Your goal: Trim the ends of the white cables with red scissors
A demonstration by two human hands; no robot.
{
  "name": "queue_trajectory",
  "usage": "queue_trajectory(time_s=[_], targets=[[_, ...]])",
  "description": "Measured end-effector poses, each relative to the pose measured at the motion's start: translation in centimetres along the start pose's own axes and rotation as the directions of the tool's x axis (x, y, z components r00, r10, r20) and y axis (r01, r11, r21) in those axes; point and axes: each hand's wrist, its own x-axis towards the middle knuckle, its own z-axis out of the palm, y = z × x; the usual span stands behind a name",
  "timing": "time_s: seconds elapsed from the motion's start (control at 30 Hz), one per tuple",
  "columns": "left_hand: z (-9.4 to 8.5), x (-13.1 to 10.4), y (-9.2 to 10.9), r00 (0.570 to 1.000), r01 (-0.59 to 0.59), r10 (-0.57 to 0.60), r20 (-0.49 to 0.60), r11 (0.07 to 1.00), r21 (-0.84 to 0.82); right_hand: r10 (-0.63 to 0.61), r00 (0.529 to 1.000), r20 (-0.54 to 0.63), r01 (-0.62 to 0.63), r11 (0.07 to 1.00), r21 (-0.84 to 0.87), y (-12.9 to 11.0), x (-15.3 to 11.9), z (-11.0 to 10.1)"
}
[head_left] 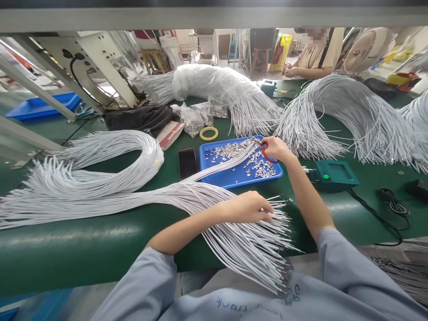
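Note:
In the head view my right hand (pixel 277 149) grips red-handled scissors (pixel 267 155) over the far right of a blue tray (pixel 230 182). Their metal blades are beside the ends of a thin bundle of white cables that lies across the tray. Many small silvery metal pieces (pixel 264 169) are scattered in it. My left hand (pixel 252 207) rests on a fanned-out bunch of white cables (pixel 234 240), its fingers curled and pinched at a cable near the bare ends. The bunch spreads over the table's front edge against my shirt.
A small green machine (pixel 336 175) sits to the right, its black cord (pixel 377 216) trailing. A phone (pixel 187 163), yellow tape roll (pixel 209 133) and bags of metal pieces (pixel 194 122) lie near the tray. Coiled cable bundles (pixel 133 174) surround them. Another person (pixel 310 58) works opposite.

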Motion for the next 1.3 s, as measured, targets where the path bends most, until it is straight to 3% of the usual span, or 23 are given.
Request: queue_trajectory(time_s=[0.07, 0.13, 0.23, 0.3, 0.37, 0.47, 0.57, 0.8, 0.97, 1.07, 1.13, 1.2, 1.3], targets=[[-0.7, 0.4, -1.2, 0.986, 0.168, -0.161, -0.052, 0.956, 0.239, -0.013, 1.0, -0.014, 0.013, 1.0, 0.029, -0.1, -0.2, -0.5], [-2.0, 0.6, -2.8, 0.936, 0.349, -0.308, -0.173, 0.879, 0.325, -0.025, 0.998, -0.053, 0.029, 0.996, 0.079, -0.3, -0.4, -0.9], [-4.0, 0.6, -5.5, 0.797, 0.602, -0.509, -0.326, 0.712, 0.36, -0.054, 0.991, -0.123, 0.077, 0.979, 0.191, -0.8, -0.9, -1.5], [-4.7, 0.6, -7.2, 0.7, 0.715, -0.616, -0.361, 0.6, 0.36, -0.078, 0.983, -0.168, 0.122, 0.956, 0.268, -1.2, -1.4, -1.8], [-5.0, 0.6, -8.5, 0.637, 0.77, -0.682, -0.361, 0.532, 0.353, -0.094, 0.973, -0.211, 0.159, 0.935, 0.316, -1.6, -2.1, -2.0], [-4.9, 0.6, -9.7, 0.603, 0.796, -0.713, -0.357, 0.511, 0.323, -0.101, 0.962, -0.254, 0.202, 0.888, 0.412, -2.2, -2.9, -2.5], [-5.1, 0.3, -10.0, 0.613, 0.79, -0.705, -0.355, 0.55, 0.27, -0.097, 0.939, -0.329, 0.267, 0.808, 0.525, -2.8, -3.7, -2.9], [-6.3, -0.2, -9.4, 0.724, 0.616, -0.556, -0.409, 0.788, 0.019, -0.016, 0.807, -0.591, 0.469, 0.626, 0.623, -3.1, -4.4, -3.4], [-6.1, 0.2, -7.9, 0.706, 0.425, -0.428, -0.564, 0.893, -0.147, 0.107, 0.669, -0.736, 0.601, 0.505, 0.619, -3.1, -4.7, -3.9], [-5.7, -0.1, -5.8, 0.734, 0.298, -0.366, -0.572, 0.931, -0.213, 0.162, 0.622, -0.766, 0.631, 0.475, 0.613, -3.4, -5.0, -4.2], [-5.1, -0.5, -3.9, 0.757, 0.179, -0.315, -0.572, 0.942, -0.283, 0.156, 0.643, -0.75, 0.618, 0.473, 0.628, -3.8, -5.3, -4.2], [-4.3, -1.2, -1.8, 0.757, -0.076, -0.22, -0.616, 0.906, -0.417, 0.12, 0.715, -0.689, 0.587, 0.433, 0.684, -4.3, -5.6, -3.9], [-3.4, -2.4, 0.8, 0.736, -0.327, -0.124, -0.666, 0.795, -0.51, 0.012, 0.825, -0.565, 0.525, 0.353, 0.774, -5.2, -6.5, -3.2]])
